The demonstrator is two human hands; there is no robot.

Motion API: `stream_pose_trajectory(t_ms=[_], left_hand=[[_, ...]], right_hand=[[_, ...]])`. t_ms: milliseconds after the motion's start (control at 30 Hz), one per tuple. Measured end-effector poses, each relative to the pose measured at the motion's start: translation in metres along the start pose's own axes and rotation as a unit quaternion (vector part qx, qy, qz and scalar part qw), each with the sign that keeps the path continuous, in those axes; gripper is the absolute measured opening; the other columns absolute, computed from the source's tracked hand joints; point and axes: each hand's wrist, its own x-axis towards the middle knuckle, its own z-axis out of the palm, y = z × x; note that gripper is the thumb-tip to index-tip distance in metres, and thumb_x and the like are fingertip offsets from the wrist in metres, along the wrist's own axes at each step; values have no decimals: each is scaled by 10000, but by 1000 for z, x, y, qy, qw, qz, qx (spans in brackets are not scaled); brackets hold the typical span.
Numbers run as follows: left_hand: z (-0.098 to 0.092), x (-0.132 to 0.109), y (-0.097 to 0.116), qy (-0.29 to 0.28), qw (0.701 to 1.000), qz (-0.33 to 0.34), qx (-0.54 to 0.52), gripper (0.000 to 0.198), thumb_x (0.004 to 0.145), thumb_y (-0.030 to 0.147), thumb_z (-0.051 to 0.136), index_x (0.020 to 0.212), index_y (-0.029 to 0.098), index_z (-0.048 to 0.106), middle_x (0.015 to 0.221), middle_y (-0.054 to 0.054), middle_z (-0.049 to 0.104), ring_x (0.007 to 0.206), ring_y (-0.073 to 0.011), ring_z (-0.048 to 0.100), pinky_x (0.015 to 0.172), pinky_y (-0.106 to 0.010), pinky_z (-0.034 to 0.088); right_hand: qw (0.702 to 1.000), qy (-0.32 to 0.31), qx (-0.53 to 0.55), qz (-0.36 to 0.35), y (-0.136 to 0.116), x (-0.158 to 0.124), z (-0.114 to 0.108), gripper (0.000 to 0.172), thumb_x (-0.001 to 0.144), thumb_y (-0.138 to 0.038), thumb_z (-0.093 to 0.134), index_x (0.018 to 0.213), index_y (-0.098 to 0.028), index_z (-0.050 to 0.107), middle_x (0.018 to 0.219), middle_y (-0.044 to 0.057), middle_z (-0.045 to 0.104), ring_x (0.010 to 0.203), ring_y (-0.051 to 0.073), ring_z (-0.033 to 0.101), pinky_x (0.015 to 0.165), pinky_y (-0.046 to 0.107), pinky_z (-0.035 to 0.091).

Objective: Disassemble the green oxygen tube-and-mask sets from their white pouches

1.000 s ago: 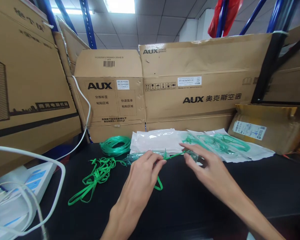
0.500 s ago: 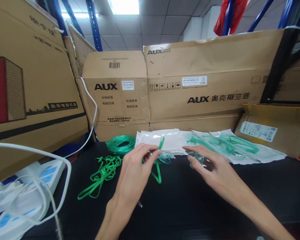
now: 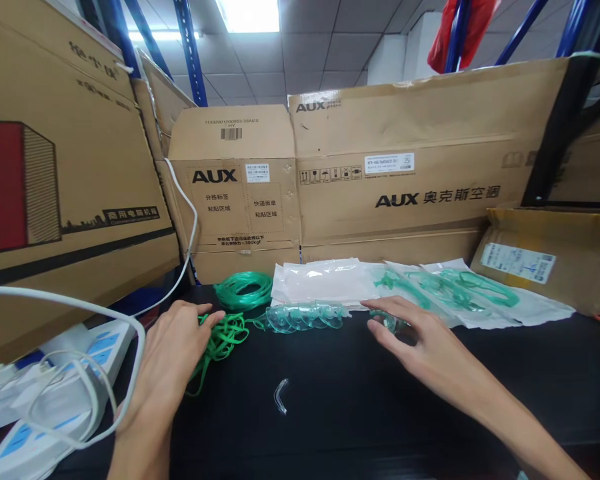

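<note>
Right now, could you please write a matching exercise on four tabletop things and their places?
1. Coiled green plastic tubing
2. Tangled, flat green straps
3. Overlapping greenish plastic cups
4. Short, curved, clear strip

A. Partly hidden by the left hand
B. Nearest the camera
C. Left of the flat white packets
D. In front of those packets

Pairs: 1C; 2A; 3D; 4B

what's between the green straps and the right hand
The head view shows a row of clear greenish pieces between the straps and the right hand.
</note>
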Motion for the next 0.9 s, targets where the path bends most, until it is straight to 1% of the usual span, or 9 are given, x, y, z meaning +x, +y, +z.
stream_pose_trajectory(t_ms=[67, 167, 233, 300, 433, 600, 733, 833, 900], left_hand=[[3, -2, 6, 17, 1000, 10, 2, 518, 959, 465, 555, 1246, 69, 725, 1315, -238, 665, 1214, -447, 622, 998, -520, 485], [1, -17, 41, -3, 989, 82, -119, 475, 965, 544, 542, 1232, 206, 742, 1314, -115, 691, 1202, -373, 637, 1016, -471, 475], [-1, -35, 74, -71, 953, 154, -251, 395, 981, 576, 522, 1084, 299, 783, 1183, -11, 754, 1129, -284, 669, 1003, -388, 468], [1, -54, 106, -152, 907, 219, -327, 370, 986, 574, 526, 962, 326, 800, 1038, 30, 782, 1007, -243, 692, 899, -333, 483], [16, -76, 143, -195, 868, 236, -391, 380, 1000, 536, 530, 962, 287, 815, 997, 9, 774, 970, -225, 674, 873, -306, 456], [34, -69, 144, -206, 824, 194, -490, 461, 1017, 560, 486, 1006, 220, 797, 936, -18, 747, 935, -219, 647, 885, -303, 459], [31, -62, 138, -236, 781, 168, -553, 447, 1007, 569, 511, 1077, 223, 786, 974, -14, 725, 963, -213, 601, 891, -302, 454], [25, -61, 135, -257, 769, 148, -566, 422, 986, 570, 558, 1066, 230, 793, 988, -15, 713, 986, -208, 575, 898, -302, 445], [23, -61, 132, -295, 742, 128, -588, 387, 976, 546, 593, 1090, 235, 793, 1057, -27, 718, 1058, -219, 578, 950, -322, 440]], right_hand=[[999, -26, -4, 20, -2, -2, 2, 386, 983, -554, 550, 1298, -369, 676, 1356, 21, 655, 1194, 277, 648, 1010, 434, 510], [998, -51, -2, 39, -4, -4, 7, 446, 950, -626, 571, 1302, -373, 677, 1380, 25, 635, 1186, 282, 653, 946, 412, 550], [998, -48, -1, 35, -4, -5, 13, 470, 929, -636, 602, 1296, -352, 685, 1361, 31, 642, 1225, 281, 630, 980, 408, 540], [999, -38, -2, 28, -3, -5, 20, 465, 931, -600, 623, 1296, -320, 689, 1341, 40, 652, 1256, 274, 611, 1059, 416, 499], [1000, -19, -11, 14, 1, -5, 31, 420, 941, -458, 643, 1308, -258, 683, 1351, 72, 635, 1269, 272, 607, 1142, 429, 437], [995, -44, 87, 0, -7, -7, 26, 433, 924, -457, 690, 1341, -349, 647, 1393, 30, 593, 1177, 235, 658, 1038, 377, 535], [985, 12, 168, 31, -10, -3, 18, 444, 957, -512, 638, 1368, -343, 639, 1395, 22, 614, 1180, 219, 655, 990, 345, 566], [983, 35, 179, 28, -10, -2, 15, 434, 952, -497, 650, 1354, -331, 655, 1401, 17, 631, 1238, 228, 620, 1000, 343, 556], [984, 41, 171, 26, -11, -2, 15, 432, 941, -495, 665, 1341, -332, 663, 1392, 12, 647, 1196, 230, 640, 993, 354, 552]])
